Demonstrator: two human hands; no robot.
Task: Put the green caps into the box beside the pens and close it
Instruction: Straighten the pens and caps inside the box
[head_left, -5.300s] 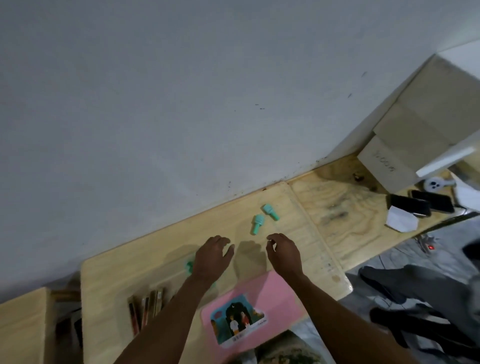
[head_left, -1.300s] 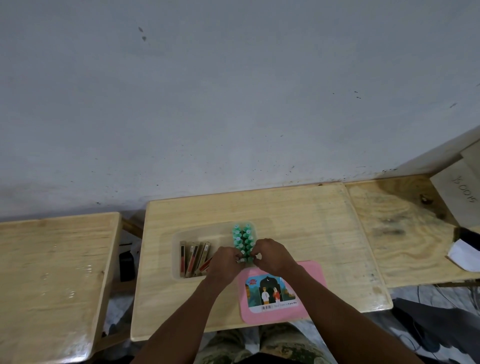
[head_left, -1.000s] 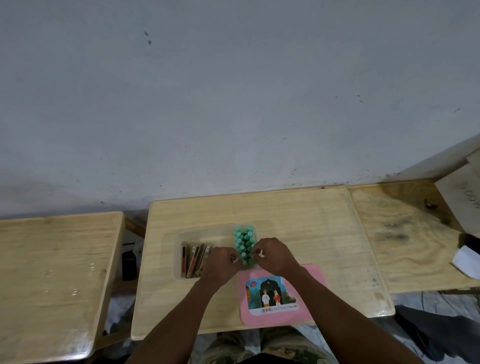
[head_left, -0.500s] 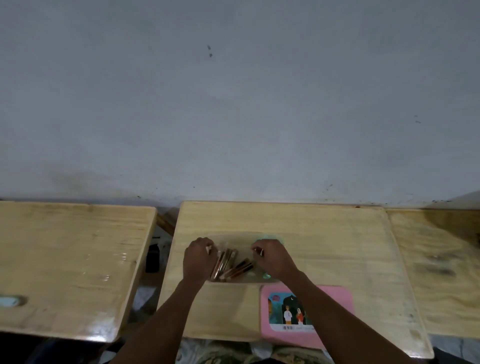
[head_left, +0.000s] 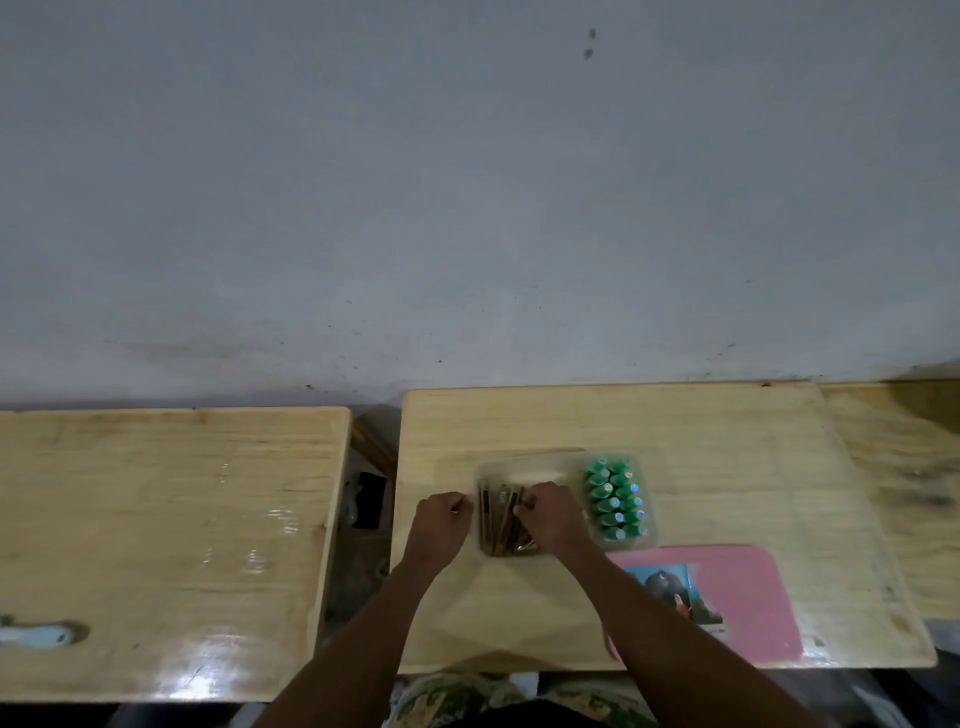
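clear box (head_left: 530, 462), on wooden desk (head_left: 727, 426): green caps (head_left: 615, 501) packed upright in its right end, pens (head_left: 498, 519) in its left. left hand (head_left: 439, 525) curled at the box's left edge, seemingly pinching the rim. right hand (head_left: 553, 519) curled over the pens; grip cannot be told. pink card (head_left: 748, 597) lies just beside the box.

Left hand (head_left: 440, 522), right hand (head_left: 551, 519) — fingers apparently curled.

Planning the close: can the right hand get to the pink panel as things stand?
Probably yes. The pink panel lies flat on the desk just right of the right hand, nothing stacked on it; only that forearm crosses its near-left corner.
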